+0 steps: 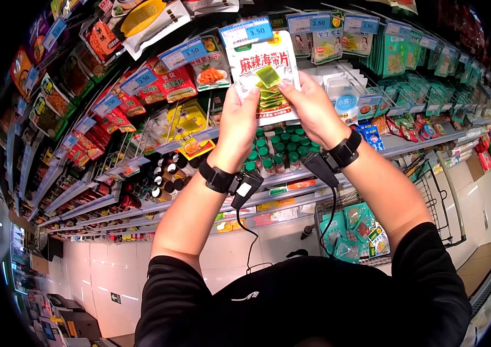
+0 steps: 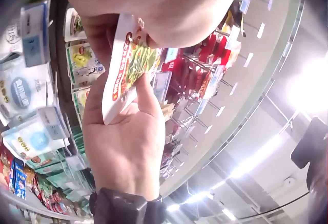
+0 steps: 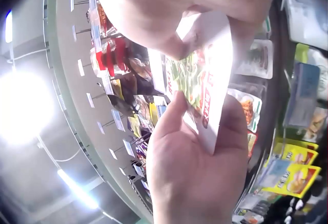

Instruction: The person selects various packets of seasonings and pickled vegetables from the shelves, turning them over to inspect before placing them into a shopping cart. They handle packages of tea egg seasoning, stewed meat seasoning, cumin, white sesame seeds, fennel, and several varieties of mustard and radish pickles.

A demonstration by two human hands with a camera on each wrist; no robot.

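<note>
A white packet of spicy kelp slices (image 1: 267,87), printed with red lettering and green kelp, is held upright in front of the shelf. My left hand (image 1: 238,118) grips its left side, thumb on the printed front. On the opposite side my right hand (image 1: 319,113) pinches it, thumb also in front and fingers behind. The left wrist view shows the packet (image 2: 128,65) edge-on between both hands. In the right wrist view, the packet (image 3: 205,75) bends slightly; the fingers behind it are partly hidden. A blue price tag (image 1: 246,32) overlaps its top edge.
Hanging packets surround the hands, including a radish packet (image 1: 208,72) and green packets (image 1: 396,52). Below stand green-capped jars (image 1: 280,149) and yellow packets (image 1: 190,127). A wire shopping cart (image 1: 445,199) with several green packets (image 1: 358,222) stands at lower right.
</note>
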